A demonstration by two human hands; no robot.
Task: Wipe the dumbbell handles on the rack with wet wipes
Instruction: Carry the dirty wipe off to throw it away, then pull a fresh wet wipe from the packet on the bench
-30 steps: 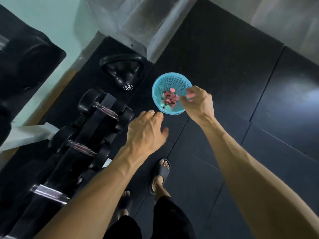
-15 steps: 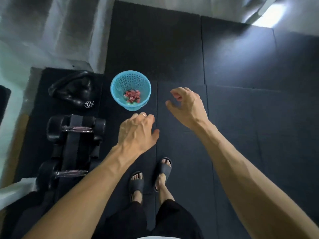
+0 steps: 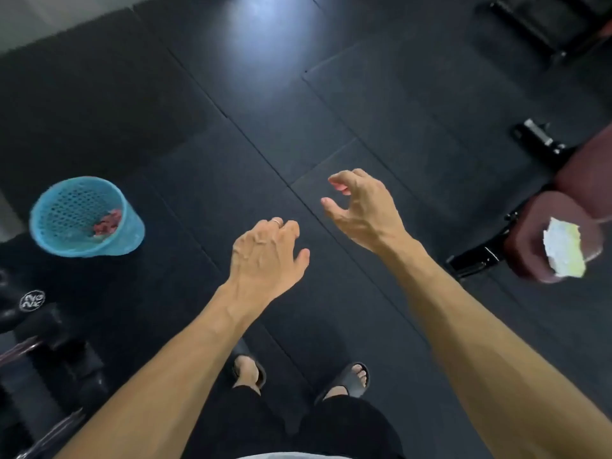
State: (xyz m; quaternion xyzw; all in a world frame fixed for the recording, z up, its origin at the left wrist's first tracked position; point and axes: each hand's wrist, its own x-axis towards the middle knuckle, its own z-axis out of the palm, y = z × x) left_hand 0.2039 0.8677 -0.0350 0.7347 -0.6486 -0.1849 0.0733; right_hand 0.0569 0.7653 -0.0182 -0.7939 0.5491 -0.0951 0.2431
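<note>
Both hands hang over dark floor mats, holding nothing. The left hand [image 3: 268,250] has loosely curled fingers; the right hand [image 3: 362,207] is half-spread, thumb apart. Blurred dumbbells [image 3: 49,359], probably racked, sit far left below a blue basket [image 3: 82,217].

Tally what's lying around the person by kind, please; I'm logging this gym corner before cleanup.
Blue basket: 1
Kettlebell: 1
Dumbbells on the rack, partly cut off by the frame edge: at least 2
Padded maroon bench: 1
White and yellow wipe pack on the bench: 1
Hands, left and right, both holding nothing: 2
Total: 8
</note>
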